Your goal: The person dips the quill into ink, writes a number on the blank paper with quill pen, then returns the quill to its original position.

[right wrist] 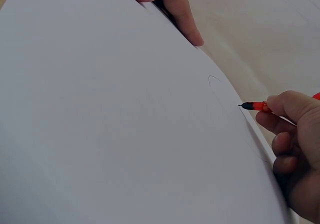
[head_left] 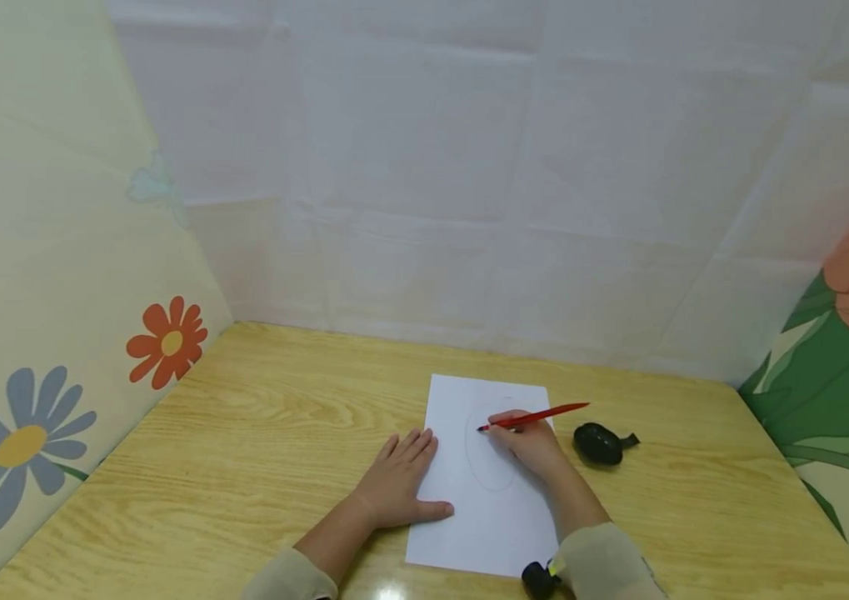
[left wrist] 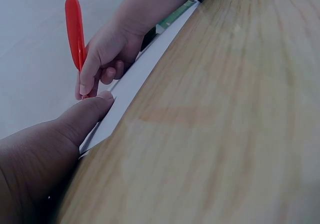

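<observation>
A white sheet of paper [head_left: 480, 533] lies on the wooden table, with a thin oval outline drawn on its upper middle. My right hand [head_left: 536, 450] pinches a red pen [head_left: 551, 412] with a dark tip. In the right wrist view the pen's tip [right wrist: 246, 105] is close to the drawn line; whether it touches the paper I cannot tell. My left hand [head_left: 397, 487] rests flat at the paper's left edge, fingers straight and thumb across the sheet. The left wrist view shows the left thumb [left wrist: 90, 111] at the paper's edge, below the pen.
A black oval object [head_left: 599, 444] with a short strap-like tail lies right of the paper. Another small black device [head_left: 539, 579] sits by the right sleeve, over the paper's lower corner. A white cloth [head_left: 424, 167] hangs behind the table [head_left: 282, 417], with flower-printed cloths at both sides.
</observation>
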The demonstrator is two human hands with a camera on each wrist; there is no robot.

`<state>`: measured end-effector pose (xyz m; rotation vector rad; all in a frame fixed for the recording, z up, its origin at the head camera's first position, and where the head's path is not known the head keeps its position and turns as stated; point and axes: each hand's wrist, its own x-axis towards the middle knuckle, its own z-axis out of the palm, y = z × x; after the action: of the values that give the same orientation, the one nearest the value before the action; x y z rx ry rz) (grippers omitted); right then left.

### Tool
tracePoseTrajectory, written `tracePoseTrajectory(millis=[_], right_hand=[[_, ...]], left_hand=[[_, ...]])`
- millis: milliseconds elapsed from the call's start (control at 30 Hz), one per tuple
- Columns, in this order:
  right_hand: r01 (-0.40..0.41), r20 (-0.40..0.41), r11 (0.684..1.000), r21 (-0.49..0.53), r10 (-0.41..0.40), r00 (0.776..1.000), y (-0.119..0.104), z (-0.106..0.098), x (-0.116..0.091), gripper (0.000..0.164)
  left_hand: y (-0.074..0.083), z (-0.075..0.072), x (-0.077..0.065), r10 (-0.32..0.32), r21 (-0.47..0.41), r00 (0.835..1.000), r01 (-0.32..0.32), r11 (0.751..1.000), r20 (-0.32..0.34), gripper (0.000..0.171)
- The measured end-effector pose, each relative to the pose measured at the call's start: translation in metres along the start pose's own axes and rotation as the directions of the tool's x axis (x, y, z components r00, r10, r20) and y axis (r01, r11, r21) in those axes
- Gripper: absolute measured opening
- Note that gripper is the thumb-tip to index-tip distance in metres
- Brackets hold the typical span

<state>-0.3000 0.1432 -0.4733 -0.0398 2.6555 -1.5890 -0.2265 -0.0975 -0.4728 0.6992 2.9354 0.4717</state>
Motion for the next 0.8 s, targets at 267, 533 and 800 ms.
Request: tracePoseTrajectory(millis=[267,533,800], right_hand=[[0.008,0.005,0.999,-0.047,-0.007,1.000,-0.0014,0.0007,0.0001,0.017],[0.003,0.010,1.000,-0.025,-0.002,1.000,-0.0039,0.0030,-0.0008,0.017],[-0.006,0.020,1.000,-0.023,0.007,1.000,-0.0055,0.0053,-0.0026,0.017]], left_hand=[[0.0005,0.0001,0.0000,-0.007,0.009,1.000,0.007,1.000,-0.001,0.103],[-0.0008,0.0015,0.0010,0.001,-0.001,1.000,-0.001,1.000,-0.007,0.103],[-0.0010,0.0031,0.0026,-0.013,0.006,1.000,0.013,1.000,0.008,0.103]])
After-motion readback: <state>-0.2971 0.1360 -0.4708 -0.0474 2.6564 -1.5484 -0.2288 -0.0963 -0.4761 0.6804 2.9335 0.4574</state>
